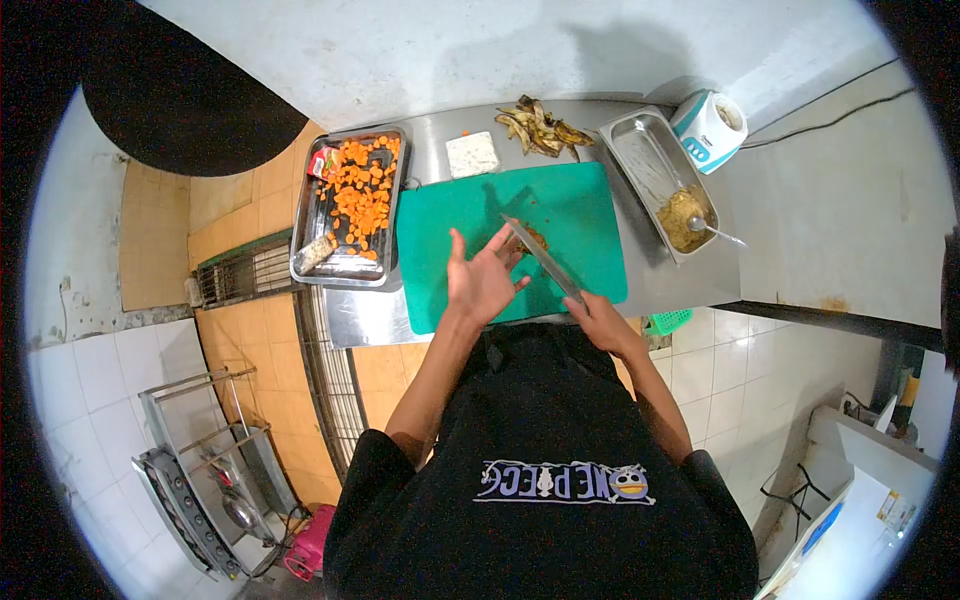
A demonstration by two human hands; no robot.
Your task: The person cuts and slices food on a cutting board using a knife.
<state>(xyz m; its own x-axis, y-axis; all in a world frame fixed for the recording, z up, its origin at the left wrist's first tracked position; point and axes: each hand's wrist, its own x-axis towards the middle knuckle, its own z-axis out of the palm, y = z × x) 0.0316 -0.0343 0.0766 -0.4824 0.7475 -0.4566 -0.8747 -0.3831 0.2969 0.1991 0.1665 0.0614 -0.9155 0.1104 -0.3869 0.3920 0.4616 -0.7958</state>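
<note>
My right hand [603, 322] grips a knife [548, 262] by its handle, the blade slanting up and left over the green cutting board [580, 200]. Palm up and fingers spread, my left hand [480, 283] is over the board, its fingertips close to the blade near the tip; whether they touch it I cannot tell. A small brown heap of food [534, 239] lies on the board, partly hidden behind the knife.
Left of the board, a metal tray [300, 225] holds chopped carrots [362, 195] and a red packet [324, 163]. Behind stand a white block [472, 155] and brown-yellow peels [541, 130]. At right are a metal pan [640, 150] with mash [684, 218], a spoon [700, 226] and a white-teal appliance [708, 130].
</note>
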